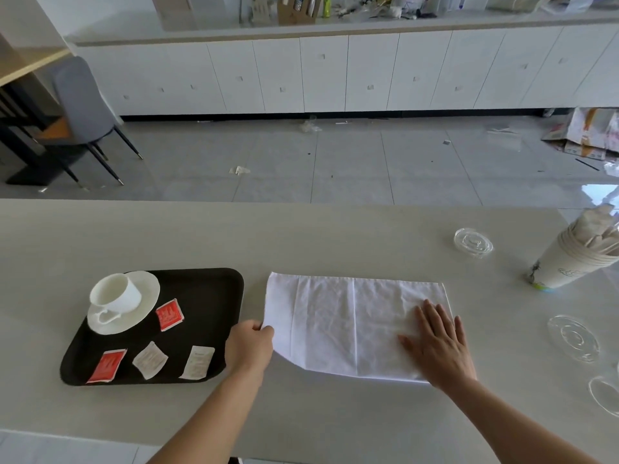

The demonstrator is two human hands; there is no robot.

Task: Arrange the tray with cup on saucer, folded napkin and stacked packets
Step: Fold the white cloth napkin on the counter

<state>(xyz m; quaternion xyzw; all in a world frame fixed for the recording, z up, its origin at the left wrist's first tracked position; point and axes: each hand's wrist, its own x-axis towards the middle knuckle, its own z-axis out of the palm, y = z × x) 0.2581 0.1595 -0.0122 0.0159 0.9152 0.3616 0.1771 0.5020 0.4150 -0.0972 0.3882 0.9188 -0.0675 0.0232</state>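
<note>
The napkin (355, 324) lies spread on the table (301, 236) in the lower middle of the frame, just right of the tray (214, 289) and not on it. The left hand (249, 346) has its fingers closed on the napkin's near left corner, lifting it so the edge curls up. The right hand (438, 343) lies flat with fingers spread and holds nothing, pressing the cloth's right end down.

On the tray, at lower left of the frame, the cup (115, 294) already sits on the saucer (147, 289). Four packets, two red (169, 314) (107, 366) and two white (150, 359) (197, 361), lie scattered and apart, not stacked.

The likely trouble is a crooked fold: if the pinched corner is carried across off-line, the edges will not meet. If the flat hand eases, the whole cloth could slide instead of folding. The left forearm passes close to the tray's near right corner, so a careless sweep could nudge it and shift the packets.
</note>
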